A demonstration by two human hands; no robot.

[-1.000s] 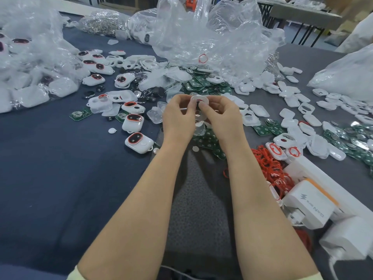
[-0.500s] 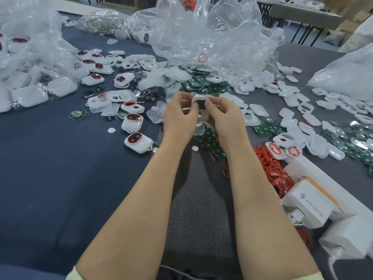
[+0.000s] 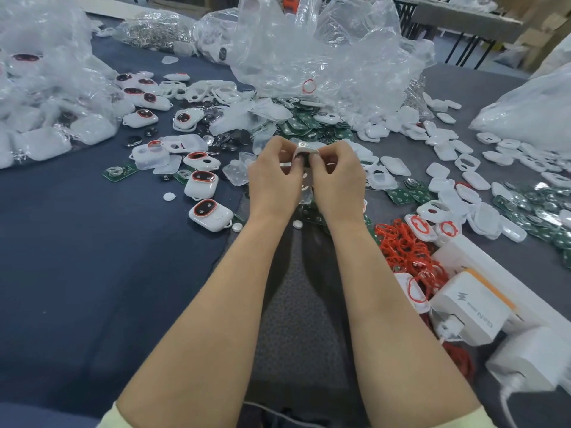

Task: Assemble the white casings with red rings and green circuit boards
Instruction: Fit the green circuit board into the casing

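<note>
Head view: left hand [image 3: 274,178], right hand [image 3: 339,178] pinch white casing [image 3: 305,149] near red rings [image 3: 401,251].

A single wide-angle camera sits on the person's head, facing forward and down over the table [image 3: 92,273]. It looks along both forearms [image 3: 216,304] to the left hand [image 3: 273,177] and right hand [image 3: 338,177], close at mid-frame; plastic bags [image 3: 324,57] at the far side fill the top edge
</note>
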